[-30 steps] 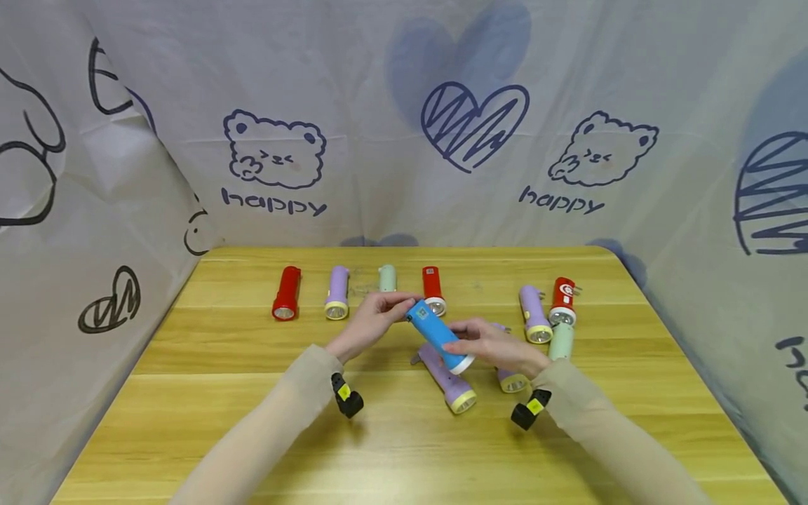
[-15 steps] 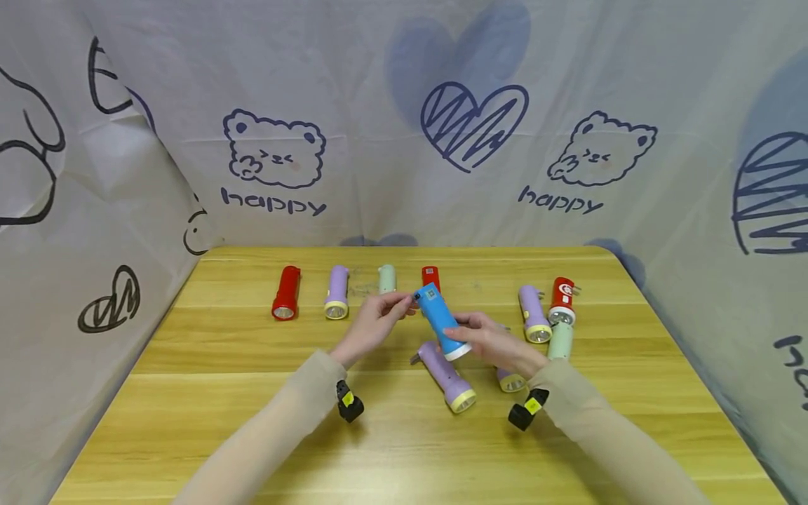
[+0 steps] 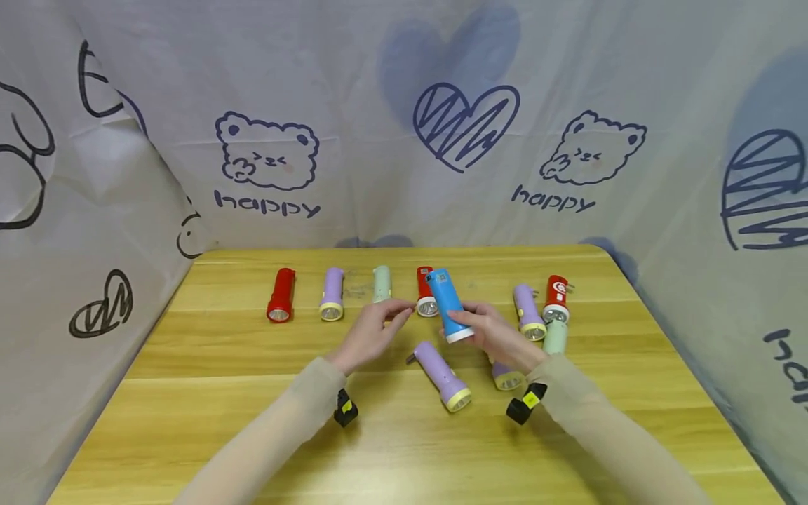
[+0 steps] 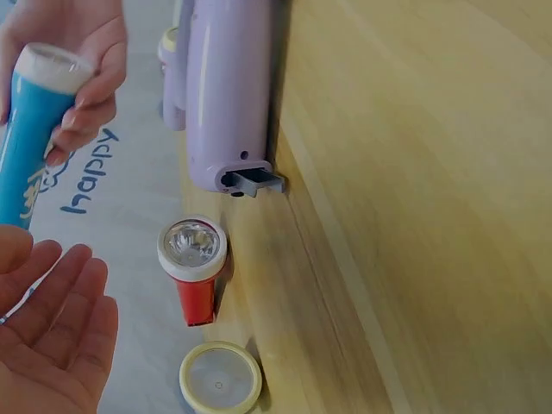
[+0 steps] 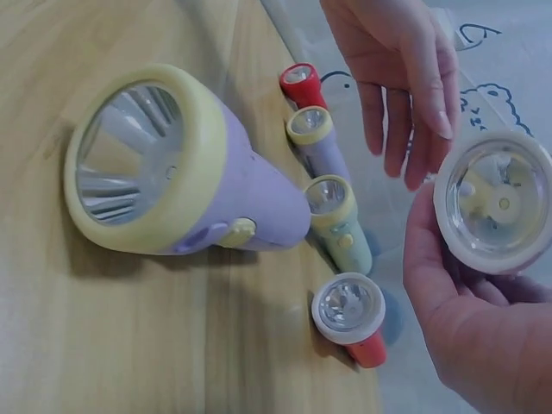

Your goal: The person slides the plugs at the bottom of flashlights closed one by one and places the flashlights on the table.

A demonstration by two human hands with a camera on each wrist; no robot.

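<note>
My right hand grips a blue flashlight by its lower part, near the white head, and holds it above the table. The white-rimmed lens faces the right wrist camera. My left hand hovers left of the blue flashlight, fingers loosely extended and nothing held; in the head view a small gap separates its fingertips from the flashlight. Below them lies a purple flashlight, its grey plug prongs folded out. Another purple flashlight is partly hidden under my right hand.
Toward the back lie a red flashlight, a purple one, a mint one and a white-rimmed red one. On the right are a purple flashlight, a red one and a mint one. Printed cloth encloses the table.
The blue flashlight has been raised toward the back and turned more upright in my right hand. My left fingers, at its tail end before, have come away from it. The head view shifted slightly.
</note>
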